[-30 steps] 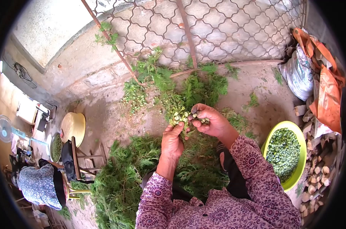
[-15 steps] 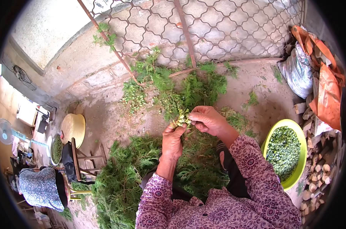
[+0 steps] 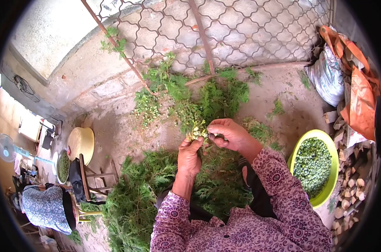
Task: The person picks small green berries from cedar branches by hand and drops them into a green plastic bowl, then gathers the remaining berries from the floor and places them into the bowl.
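My left hand (image 3: 189, 159) pinches a small sprig (image 3: 196, 129) of yellowish-green leaf tips and pale, round cones between thumb and fingers. Just to its right, my right hand (image 3: 229, 134) has its thumb and fingertips pressed together; what lies between them is too small to make out. Under and around both hands, cut evergreen branches (image 3: 136, 201) cover the ground. A yellow-green basin (image 3: 334, 178) on the right holds many small, round green cones (image 3: 312, 164).
A metal lattice (image 3: 249, 33) leans by the wall, with more branches (image 3: 224, 96) below it. Stacked firewood (image 3: 348, 197) and a white sack (image 3: 327, 77) line the right side. At left are a wooden chair (image 3: 84, 178), a tan tub (image 3: 81, 145) and a bent-over person (image 3: 45, 206).
My right fingertips have drawn slightly away from the sprig, leaving a small gap. My left hand keeps the sprig in nearly the same spot.
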A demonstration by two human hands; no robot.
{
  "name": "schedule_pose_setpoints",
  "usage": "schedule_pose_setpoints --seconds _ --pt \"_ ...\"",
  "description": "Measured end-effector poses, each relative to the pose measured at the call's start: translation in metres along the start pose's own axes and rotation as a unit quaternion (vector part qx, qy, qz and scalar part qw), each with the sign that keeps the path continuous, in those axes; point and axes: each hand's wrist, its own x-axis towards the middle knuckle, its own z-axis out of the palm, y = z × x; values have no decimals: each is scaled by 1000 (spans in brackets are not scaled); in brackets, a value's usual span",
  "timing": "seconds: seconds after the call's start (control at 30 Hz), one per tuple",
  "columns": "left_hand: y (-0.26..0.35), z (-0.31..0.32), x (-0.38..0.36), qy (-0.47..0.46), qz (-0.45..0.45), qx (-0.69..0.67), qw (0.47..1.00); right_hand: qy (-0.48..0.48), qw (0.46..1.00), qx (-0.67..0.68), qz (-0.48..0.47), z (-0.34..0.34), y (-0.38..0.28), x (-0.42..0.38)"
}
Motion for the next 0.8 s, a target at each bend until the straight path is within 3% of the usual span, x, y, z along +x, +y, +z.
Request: schedule_pose_setpoints --seconds 0.03,0.1,0.2,0.27,0.47,0.57,0.67,0.8 --pt "1 0 0 -1 1 0 1000 0 1000 -1 -1 -2 1 1" --pt "3 0 1 -10 -11 -17 1000 -48 988 147 12 -7 2 3" --pt "2 -3 2 -11 -27 -13 999 -95 979 178 -31 -10 -2 4" --pt "0 -5 4 2 -19 -16 1000 -75 979 187 -34 -3 -7 0" --pt "0 -4 4 31 9 -3 999 -23 999 10 -45 8 -5 -3" --pt "-6 -7 6 29 26 20 999 31 984 -163 -58 12 1 -2" --pt "-7 -7 7 26 33 28 999 62 969 -229 -71 18 -1 -4" --pt "-2 -4 3 15 14 9 1000 59 978 -191 -68 13 3 0"
